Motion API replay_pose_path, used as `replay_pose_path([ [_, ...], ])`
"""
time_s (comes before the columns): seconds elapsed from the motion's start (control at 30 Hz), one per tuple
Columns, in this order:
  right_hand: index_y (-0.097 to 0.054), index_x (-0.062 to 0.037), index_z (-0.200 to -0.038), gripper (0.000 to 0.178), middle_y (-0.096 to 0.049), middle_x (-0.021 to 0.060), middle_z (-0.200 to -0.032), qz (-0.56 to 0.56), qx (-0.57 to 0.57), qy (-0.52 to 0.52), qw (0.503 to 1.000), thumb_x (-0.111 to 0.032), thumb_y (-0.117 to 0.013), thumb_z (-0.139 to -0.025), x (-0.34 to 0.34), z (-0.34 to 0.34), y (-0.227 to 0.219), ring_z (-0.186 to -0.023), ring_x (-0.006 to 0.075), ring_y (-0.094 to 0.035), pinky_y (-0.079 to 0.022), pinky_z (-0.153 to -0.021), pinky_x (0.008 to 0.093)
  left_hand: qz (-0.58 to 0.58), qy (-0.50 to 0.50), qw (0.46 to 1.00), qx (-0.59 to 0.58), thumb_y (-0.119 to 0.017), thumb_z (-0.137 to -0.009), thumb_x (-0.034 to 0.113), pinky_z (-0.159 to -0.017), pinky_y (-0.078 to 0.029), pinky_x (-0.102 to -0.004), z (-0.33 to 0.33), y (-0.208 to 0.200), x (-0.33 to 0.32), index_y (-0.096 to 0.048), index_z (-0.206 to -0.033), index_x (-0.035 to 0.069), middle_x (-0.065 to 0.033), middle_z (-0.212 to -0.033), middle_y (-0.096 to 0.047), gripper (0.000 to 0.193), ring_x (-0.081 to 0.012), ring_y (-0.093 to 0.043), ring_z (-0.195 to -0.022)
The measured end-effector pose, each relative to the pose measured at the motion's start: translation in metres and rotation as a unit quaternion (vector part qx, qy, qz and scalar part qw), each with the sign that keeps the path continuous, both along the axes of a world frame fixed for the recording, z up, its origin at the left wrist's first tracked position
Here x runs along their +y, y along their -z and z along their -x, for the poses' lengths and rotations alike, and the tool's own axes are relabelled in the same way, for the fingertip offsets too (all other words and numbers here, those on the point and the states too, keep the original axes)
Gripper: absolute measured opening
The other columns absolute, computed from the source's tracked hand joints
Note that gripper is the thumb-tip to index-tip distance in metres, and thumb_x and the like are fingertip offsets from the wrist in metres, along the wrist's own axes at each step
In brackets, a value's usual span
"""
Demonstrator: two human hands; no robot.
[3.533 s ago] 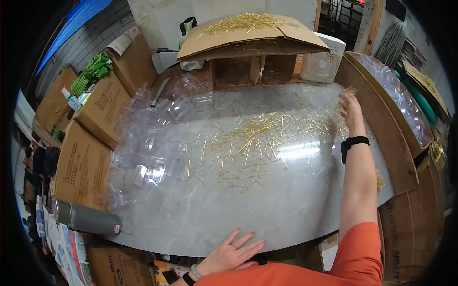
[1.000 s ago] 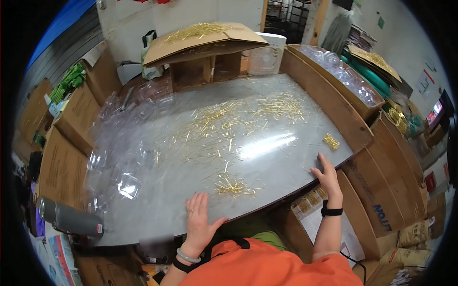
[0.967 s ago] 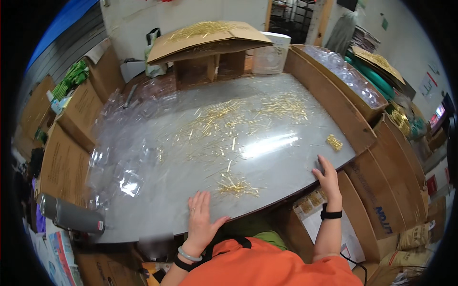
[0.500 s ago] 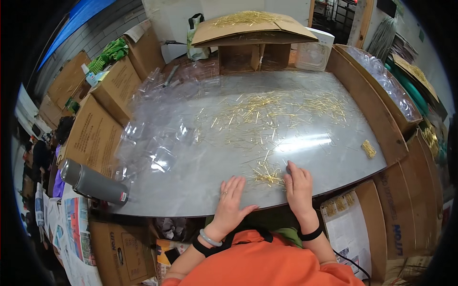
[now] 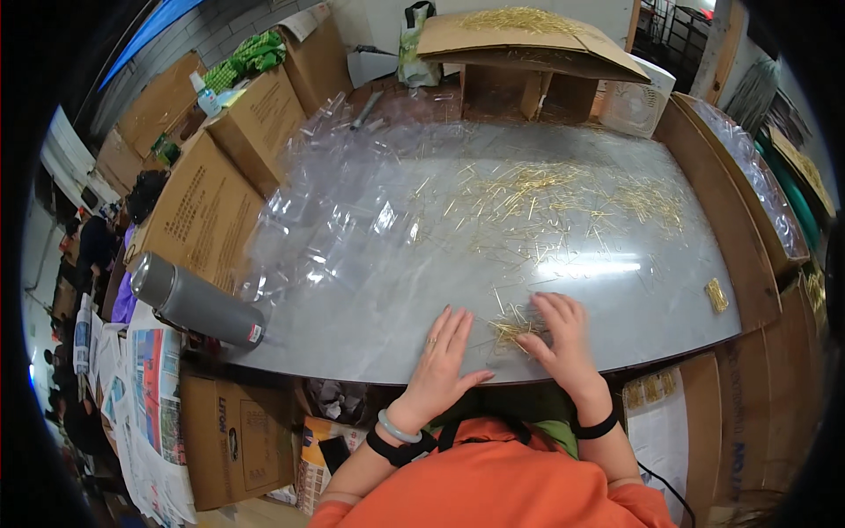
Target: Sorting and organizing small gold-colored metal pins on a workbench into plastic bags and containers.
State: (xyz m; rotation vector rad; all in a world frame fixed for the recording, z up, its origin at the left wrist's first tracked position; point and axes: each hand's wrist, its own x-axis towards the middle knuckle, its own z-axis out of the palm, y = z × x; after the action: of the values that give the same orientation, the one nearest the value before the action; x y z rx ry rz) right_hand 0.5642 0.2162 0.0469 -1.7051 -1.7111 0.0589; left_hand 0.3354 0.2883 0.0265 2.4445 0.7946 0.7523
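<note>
Flat on the grey tabletop [image 5: 387, 326], near its front edge, lies my left hand [image 5: 443, 356]. It is open and empty, with its fingers stretched out. My right hand [image 5: 565, 345] is open with its fingers apart. Its thumb and fingertips are at a small pile of thin gold-coloured wire pins [image 5: 509, 329], touching the pile's right side. Some of the pins look hooked at one end. Farther back, a wide heap of loose gold pins [image 5: 537, 187] spreads over the table. A compact bundle of gold pins [image 5: 716, 296] rests by the right edge.
Clear plastic bags [image 5: 330, 207] cover the table's left side. A grey flask [image 5: 207, 304] leans at the front left. Cardboard boxes [image 5: 198, 211] border the left. A cardboard shelf [image 5: 528, 53] bearing more pins stands behind. Several bundles [image 5: 651, 385] lie in a lower box.
My right hand has shifted from beside the small pile onto its edge, its fingers spreading and thumb reaching in. My left hand stays flat. The whole view has shifted slightly.
</note>
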Motion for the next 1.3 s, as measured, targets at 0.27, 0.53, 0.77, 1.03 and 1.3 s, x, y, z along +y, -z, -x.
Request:
replay_pose_path([
  [0.27,-0.057,-0.0042,-0.135,0.057,-0.060,0.0120,-0.136,0.073,0.050,-0.140,0.986,-0.008,-0.076,-0.081,-0.007,0.005,0.011,-0.132,0.0374,-0.048,-0.040,-0.109,0.0479,-0.011,0.015,1.000,0.008,-0.084,-0.079,0.031,-0.118,-0.031,-0.0512,-0.003,0.000,0.004,-0.036,-0.148,-0.007,-0.0263,-0.149,-0.042,0.093,-0.0455,-0.033,-0.144],
  [0.53,-0.063,-0.0060,-0.127,0.049,-0.063,0.0117,-0.130,0.011,-0.021,-0.056,0.998,-0.006,-0.076,-0.079,-0.007,0.005,-0.007,-0.126,0.0353,-0.054,-0.045,-0.105,0.0455,0.000,0.027,0.999,0.028,-0.082,-0.079,0.035,-0.118,-0.026,-0.0571,-0.003,-0.001,0.005,-0.035,-0.148,-0.009,-0.0265,-0.149,-0.042,0.095,-0.0467,-0.033,-0.143],
  [0.77,-0.062,-0.0020,-0.124,0.041,-0.063,0.0156,-0.130,0.033,0.115,-0.192,0.974,0.001,-0.067,-0.084,0.005,0.014,0.010,-0.125,0.0358,-0.056,-0.050,-0.099,0.0427,-0.003,0.043,0.996,0.080,-0.079,-0.082,0.038,-0.118,-0.022,-0.0602,-0.018,-0.011,0.011,-0.036,-0.149,-0.006,-0.0219,-0.147,-0.044,0.091,-0.0456,-0.033,-0.142],
  [1.03,-0.054,-0.0051,-0.135,0.068,-0.055,0.0135,-0.139,0.053,-0.029,-0.097,0.993,-0.030,-0.081,-0.078,-0.009,0.003,-0.011,-0.130,0.0354,-0.048,-0.036,-0.109,0.0500,-0.021,0.083,0.995,0.055,-0.075,-0.086,0.025,-0.117,-0.027,-0.0595,-0.017,-0.006,0.011,-0.042,-0.148,0.000,-0.0195,-0.138,-0.053,0.074,-0.0411,-0.041,-0.137],
  [1.3,-0.055,-0.0077,-0.136,0.078,-0.058,0.0108,-0.123,0.077,-0.027,-0.088,0.993,-0.041,-0.084,-0.072,-0.009,-0.001,0.009,-0.120,0.0325,-0.050,-0.035,-0.106,0.0479,0.023,0.065,0.997,-0.045,-0.080,-0.081,0.019,-0.114,-0.035,-0.0508,-0.019,0.000,0.020,-0.046,-0.145,0.001,-0.0204,-0.141,-0.051,0.075,-0.0418,-0.045,-0.135],
])
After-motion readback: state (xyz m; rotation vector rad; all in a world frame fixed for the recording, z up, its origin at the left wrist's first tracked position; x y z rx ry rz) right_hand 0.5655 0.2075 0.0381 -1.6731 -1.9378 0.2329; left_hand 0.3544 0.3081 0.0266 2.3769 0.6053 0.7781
